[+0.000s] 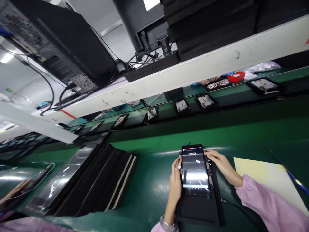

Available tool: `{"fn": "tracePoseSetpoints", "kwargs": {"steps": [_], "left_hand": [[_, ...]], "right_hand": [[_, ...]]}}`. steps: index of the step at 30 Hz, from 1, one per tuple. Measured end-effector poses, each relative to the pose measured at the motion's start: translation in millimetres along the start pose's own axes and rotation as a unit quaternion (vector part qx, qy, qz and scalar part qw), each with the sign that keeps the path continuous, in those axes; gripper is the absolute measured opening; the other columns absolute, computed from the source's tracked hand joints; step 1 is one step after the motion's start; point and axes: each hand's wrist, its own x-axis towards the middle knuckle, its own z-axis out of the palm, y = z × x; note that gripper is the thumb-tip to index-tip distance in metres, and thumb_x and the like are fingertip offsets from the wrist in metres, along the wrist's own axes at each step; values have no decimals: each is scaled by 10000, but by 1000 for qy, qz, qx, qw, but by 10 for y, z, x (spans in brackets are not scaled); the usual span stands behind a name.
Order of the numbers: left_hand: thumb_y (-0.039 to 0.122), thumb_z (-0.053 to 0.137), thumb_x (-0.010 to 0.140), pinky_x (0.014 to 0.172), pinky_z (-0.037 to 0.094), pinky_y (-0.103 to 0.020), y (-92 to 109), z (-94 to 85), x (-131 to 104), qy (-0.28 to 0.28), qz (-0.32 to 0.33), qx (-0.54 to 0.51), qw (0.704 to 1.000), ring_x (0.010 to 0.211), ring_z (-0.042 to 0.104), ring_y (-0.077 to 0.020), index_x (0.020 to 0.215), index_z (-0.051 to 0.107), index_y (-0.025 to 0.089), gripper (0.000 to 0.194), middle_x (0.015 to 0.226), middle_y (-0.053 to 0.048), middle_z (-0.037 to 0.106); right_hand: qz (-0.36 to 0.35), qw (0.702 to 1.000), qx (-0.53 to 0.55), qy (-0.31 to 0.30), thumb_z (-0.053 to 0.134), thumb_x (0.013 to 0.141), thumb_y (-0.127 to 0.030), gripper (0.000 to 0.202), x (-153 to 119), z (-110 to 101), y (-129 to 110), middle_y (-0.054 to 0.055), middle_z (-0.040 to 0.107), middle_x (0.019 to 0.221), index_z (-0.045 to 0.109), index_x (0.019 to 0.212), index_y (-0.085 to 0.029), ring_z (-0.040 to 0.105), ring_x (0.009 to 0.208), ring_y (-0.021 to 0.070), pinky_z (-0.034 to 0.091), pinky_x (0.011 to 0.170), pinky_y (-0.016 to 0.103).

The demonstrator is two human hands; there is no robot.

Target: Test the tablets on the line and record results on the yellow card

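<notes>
A tablet [195, 175] with a lit screen reading 00:02 rests on a black padded tray [199, 211] before me. Along its left edge, the fingers of my left hand [175, 180] grip the side, a small white piece at the fingertips. My right hand [222, 165] holds the upper right edge, its fingers closed against the side. Small pale tabs show along the tablet's right side. A dark cable [238, 206] runs to the tray's right side. Parts of the fingertips are hidden behind the edges.
Stacked black padded trays [96, 180] stand left, beside a co-worker's hand [18, 190]. Yellow paper [265, 175] and a blue pen [298, 183] lie right. Several opened devices line the belt [166, 119] behind. A white shelf beam [154, 88] carries a computer case [72, 42] overhead.
</notes>
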Motion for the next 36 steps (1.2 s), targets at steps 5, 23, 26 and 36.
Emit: {"fn": "tracePoseSetpoints", "kwargs": {"steps": [5,23,26,36], "left_hand": [[684,337,1008,1265,157,-440,-64,62,-584,69,9,45,997,1509,290,-285,1511,446,295,645,1588,-61,415],[701,263,991,973,438,-474,-202,58,-940,202,-188,123,953,1159,620,-374,1353,449,244,611,1235,-171,655],[738,297,971,780,474,-407,-37,-63,-849,108,-220,140,959,889,691,-347,1317,449,226,636,975,-130,717],[649,779,771,770,568,-335,-17,-168,-886,61,-195,-110,973,932,721,-278,1405,446,192,850,1139,-128,718]], "right_hand": [[-3,999,-39,-31,617,963,-456,482,665,63,-148,153,641,1241,619,1329,-141,644,1060,327,482,1007,471],[-163,963,-213,0,498,956,-333,231,-156,94,-311,100,632,1089,693,1001,-218,533,1104,361,444,972,527],[-121,958,-255,-47,441,991,-362,222,-578,-168,-287,60,607,951,616,914,-250,602,902,325,504,774,443],[-99,931,-303,-180,348,994,-182,224,-1241,-692,251,63,602,967,555,940,-247,618,857,291,474,728,406]]}}
